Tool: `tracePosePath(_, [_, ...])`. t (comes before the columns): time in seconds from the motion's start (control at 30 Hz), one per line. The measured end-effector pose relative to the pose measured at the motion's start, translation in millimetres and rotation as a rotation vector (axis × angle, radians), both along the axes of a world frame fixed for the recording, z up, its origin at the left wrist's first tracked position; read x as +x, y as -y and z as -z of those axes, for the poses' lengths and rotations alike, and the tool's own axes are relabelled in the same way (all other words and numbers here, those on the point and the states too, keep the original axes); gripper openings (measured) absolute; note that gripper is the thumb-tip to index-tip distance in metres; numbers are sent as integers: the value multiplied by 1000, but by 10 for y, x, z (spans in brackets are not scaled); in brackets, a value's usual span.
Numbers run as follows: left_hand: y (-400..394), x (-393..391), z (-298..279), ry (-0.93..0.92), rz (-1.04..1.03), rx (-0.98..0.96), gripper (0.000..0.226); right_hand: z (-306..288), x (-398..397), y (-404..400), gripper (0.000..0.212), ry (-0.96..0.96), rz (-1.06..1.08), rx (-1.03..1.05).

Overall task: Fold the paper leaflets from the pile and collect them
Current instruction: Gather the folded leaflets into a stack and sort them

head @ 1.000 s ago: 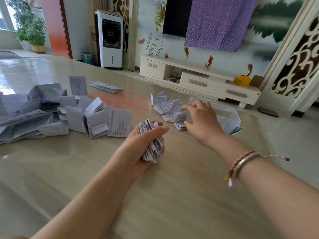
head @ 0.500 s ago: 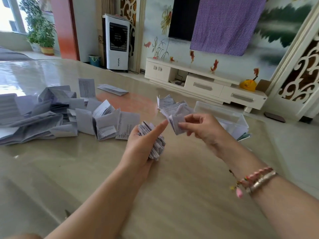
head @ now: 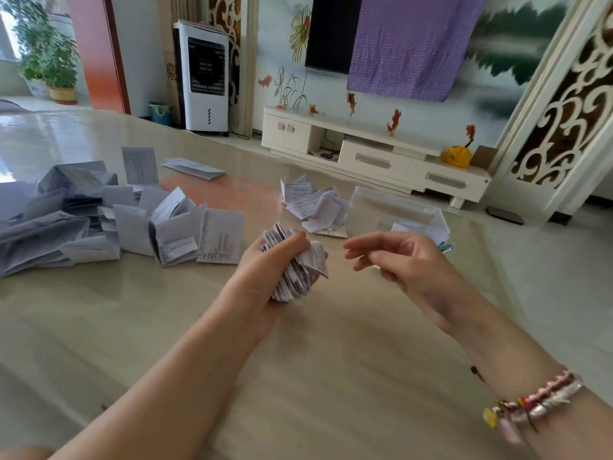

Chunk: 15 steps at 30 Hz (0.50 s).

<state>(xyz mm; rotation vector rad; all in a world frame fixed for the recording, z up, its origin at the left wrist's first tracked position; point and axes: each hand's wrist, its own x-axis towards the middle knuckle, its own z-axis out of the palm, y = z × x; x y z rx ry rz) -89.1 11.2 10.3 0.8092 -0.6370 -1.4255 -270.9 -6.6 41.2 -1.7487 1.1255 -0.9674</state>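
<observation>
Beige desk (head: 331,376) carries everything. Nearest, a bundle of folded leaflets (head: 295,267) is gripped in the left hand (head: 265,270); the right hand (head: 408,263) is held relaxed and empty beside it. Beyond it, small folded leaflets (head: 315,204) are heaped, nearer the right hand. A clear box (head: 394,207) holds some papers. Far left, the unfolded pile (head: 83,214) is spread.

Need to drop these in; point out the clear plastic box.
Head view, right of centre: the clear plastic box sits beyond the right hand, beside the small folded pile.

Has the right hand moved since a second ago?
Yes. The right hand came back from the small folded pile toward the left hand's bundle, now empty.
</observation>
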Motion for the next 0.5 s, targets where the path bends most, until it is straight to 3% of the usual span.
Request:
tracePosePath(0.1, [-22,-31,-17,-32,38,21,18,156,-303,208,29,-454,350,-374])
tracePosePath(0.2, [-36,-37,-32,-32,61,41,27,328,-470,358,38,-887,358,-474])
tracePosePath(0.33, [-41,-41,-33,-78,77,70,31,430,-411,415,32,-944,304,-449])
tracePosePath(0.5, [-36,-24,-30,-168,82,116,7,443,-383,461,29,-841,343,-410])
